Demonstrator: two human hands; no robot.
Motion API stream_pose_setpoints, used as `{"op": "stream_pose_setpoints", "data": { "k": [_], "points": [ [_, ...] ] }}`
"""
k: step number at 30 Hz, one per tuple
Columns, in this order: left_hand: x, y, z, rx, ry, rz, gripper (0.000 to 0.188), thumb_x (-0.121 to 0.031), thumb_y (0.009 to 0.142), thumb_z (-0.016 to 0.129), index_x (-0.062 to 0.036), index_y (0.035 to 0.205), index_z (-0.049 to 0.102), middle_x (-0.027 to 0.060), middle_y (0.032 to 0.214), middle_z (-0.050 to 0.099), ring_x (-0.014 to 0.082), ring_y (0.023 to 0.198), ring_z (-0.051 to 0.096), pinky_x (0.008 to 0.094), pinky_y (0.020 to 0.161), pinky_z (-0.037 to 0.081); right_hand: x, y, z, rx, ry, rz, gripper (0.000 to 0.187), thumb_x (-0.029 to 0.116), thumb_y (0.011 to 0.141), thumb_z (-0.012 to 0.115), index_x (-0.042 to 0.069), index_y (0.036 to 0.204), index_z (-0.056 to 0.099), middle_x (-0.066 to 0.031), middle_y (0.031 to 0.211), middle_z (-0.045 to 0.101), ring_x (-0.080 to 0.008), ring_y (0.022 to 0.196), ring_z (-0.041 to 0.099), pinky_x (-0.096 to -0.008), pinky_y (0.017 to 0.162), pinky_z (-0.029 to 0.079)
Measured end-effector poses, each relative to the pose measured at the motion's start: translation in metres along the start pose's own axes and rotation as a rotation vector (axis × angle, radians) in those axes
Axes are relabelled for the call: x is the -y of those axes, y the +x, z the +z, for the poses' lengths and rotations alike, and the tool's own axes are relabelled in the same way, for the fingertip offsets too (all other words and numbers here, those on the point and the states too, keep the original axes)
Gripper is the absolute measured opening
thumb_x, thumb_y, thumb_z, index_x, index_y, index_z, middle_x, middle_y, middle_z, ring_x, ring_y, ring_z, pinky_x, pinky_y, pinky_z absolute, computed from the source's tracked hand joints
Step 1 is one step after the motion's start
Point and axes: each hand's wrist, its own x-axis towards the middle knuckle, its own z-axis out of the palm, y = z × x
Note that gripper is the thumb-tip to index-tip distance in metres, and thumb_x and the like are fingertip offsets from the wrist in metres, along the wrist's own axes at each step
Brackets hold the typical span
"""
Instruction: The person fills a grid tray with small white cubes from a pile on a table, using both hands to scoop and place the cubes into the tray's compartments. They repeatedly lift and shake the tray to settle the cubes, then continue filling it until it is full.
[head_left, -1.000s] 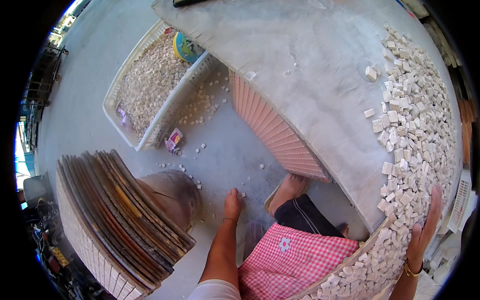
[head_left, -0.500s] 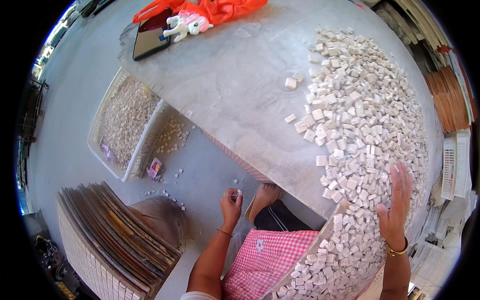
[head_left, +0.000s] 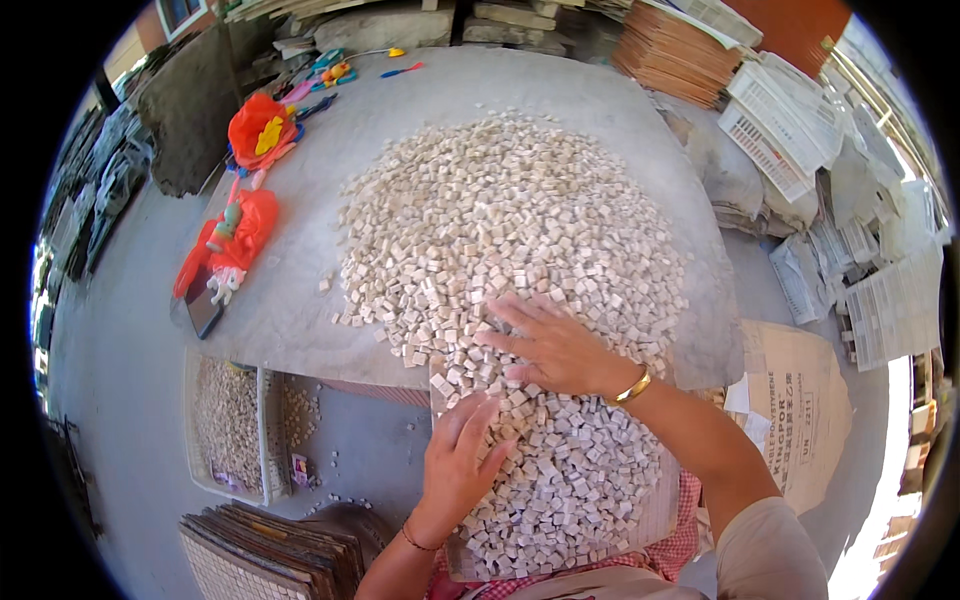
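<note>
A broad pile of small whitish stone mosaic cubes (head_left: 510,200) covers the middle of the grey table. More cubes fill a board (head_left: 660,510) resting over my lap against the table's near edge. My right hand (head_left: 550,345) lies palm down on the near part of the pile, fingers spread, holding nothing visible. Beside the board's left edge, my left hand (head_left: 465,460) touches the cubes with its fingers stretched out and the thumb apart. Whatever lies beneath both palms is hidden.
A white plastic crate (head_left: 268,430) full of cubes stands on the floor at left, near stacked boards (head_left: 270,550). Red bags (head_left: 262,135), a phone (head_left: 205,305) and small toys lie along the table's left side. White crates (head_left: 780,125) and a paper sack (head_left: 800,410) are at right.
The view has swung right toward the table. My left hand has come up from beside my leg onto the cubes, its fingers opening from a pinch. My right hand now rests nearer to it.
</note>
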Motion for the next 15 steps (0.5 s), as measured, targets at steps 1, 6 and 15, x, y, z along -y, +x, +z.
{"op": "stream_pose_setpoints", "data": {
  "k": [1,6,15],
  "points": [
    [-0.007,-0.002,0.000,0.004,0.113,0.017,0.061,-0.010,0.072,0.072,-0.0009,0.126,0.047,0.0182,0.127,0.048,0.0335,0.112,0.050,0.0395,0.091,0.044,0.004,-0.014,-0.002,-0.003,0.030,-0.004,0.058,0.052,0.089,0.042,0.020,0.137,0.040,-0.0145,0.145,0.031,-0.0338,0.132,0.030,-0.0506,0.109,0.020],
    [-0.020,-0.040,0.025,0.288,0.509,-0.040,0.086,-0.050,0.078,0.062,0.0027,0.138,0.030,0.0172,0.144,0.031,0.0342,0.136,0.023,0.0559,0.109,0.010,0.058,-0.080,-0.003,-0.065,0.144,0.023,0.060,0.049,0.083,0.053,0.013,0.131,0.046,-0.0143,0.141,0.036,-0.0316,0.131,0.032,-0.0477,0.108,0.025],
    [-0.050,-0.068,0.048,0.482,0.466,0.134,0.102,-0.059,0.067,0.066,0.0101,0.133,0.030,0.0296,0.139,0.028,0.0471,0.132,0.023,0.0574,0.106,0.021,0.134,-0.146,0.021,-0.334,0.328,0.205,0.050,0.031,0.077,0.065,0.000,0.114,0.051,-0.0148,0.124,0.045,-0.0318,0.121,0.040,-0.0464,0.103,0.031]
  ]
}}
